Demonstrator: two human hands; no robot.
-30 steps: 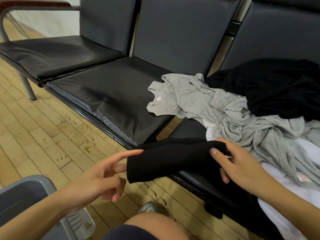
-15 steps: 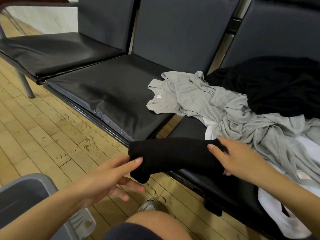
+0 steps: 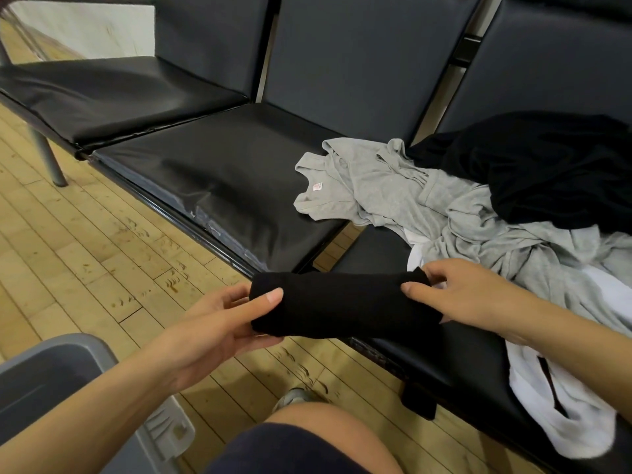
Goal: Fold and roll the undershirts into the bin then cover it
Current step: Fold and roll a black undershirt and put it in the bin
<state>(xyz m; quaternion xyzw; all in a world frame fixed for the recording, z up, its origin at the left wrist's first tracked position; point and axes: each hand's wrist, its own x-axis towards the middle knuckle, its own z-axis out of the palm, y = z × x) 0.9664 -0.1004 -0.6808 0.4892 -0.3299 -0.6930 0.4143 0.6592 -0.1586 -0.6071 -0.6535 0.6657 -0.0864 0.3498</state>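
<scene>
Both forearms reach inward: the left hand point(image 3: 219, 323) grips one end of the rolled black cloth undershirt point(image 3: 342, 304), the right hand point(image 3: 468, 292) pinches the other end.

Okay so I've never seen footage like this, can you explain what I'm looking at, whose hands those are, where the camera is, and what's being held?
The camera sits on a person's head, looking down at their own bare hands; no machine is involved. The left hand and right hand each grip one end of a rolled black undershirt, held over the front edge of a black bench. On the seat to the right lies a heap of unfolded undershirts: grey, black and white. A grey bin stands on the wooden floor at lower left.
</scene>
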